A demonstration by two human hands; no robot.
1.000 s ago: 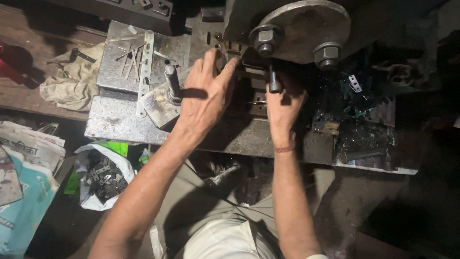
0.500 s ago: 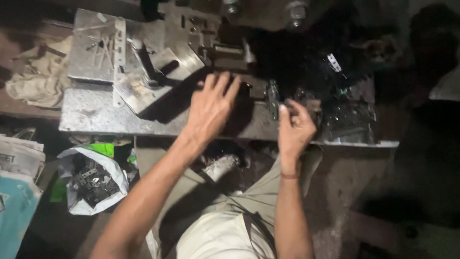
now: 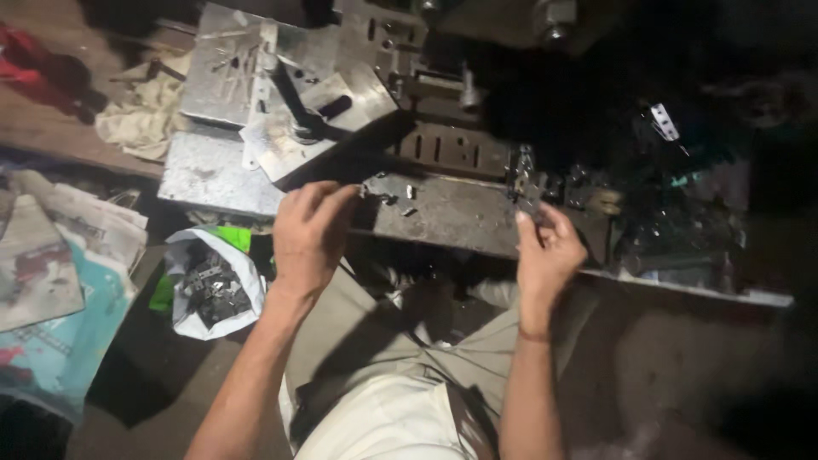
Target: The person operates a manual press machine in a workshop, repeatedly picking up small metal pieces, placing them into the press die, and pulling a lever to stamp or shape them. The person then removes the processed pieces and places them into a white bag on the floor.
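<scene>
My left hand [image 3: 308,237] hovers at the near edge of the grey metal machine bed [image 3: 452,223], back to the camera and fingers loosely curled. A few small metal pieces [image 3: 390,199] lie just right of its fingertips. Whether it holds anything is hidden. My right hand [image 3: 550,249] is further right at the same edge, its thumb and forefinger pinched on a small shiny metal part [image 3: 524,186]. A slotted steel plate [image 3: 443,150] lies behind both hands.
A black-handled lever [image 3: 300,104] stands on steel sheets at the back left. A pile of dark metal parts [image 3: 673,232] fills the bed's right end. A white bag of parts [image 3: 213,288], newspapers [image 3: 51,264] and a rag [image 3: 145,115] lie to the left.
Both hands have drawn back from the machine toward the near edge of the bed. The left hand's fingers have gone from spread to curled; the right hand now pinches a small part.
</scene>
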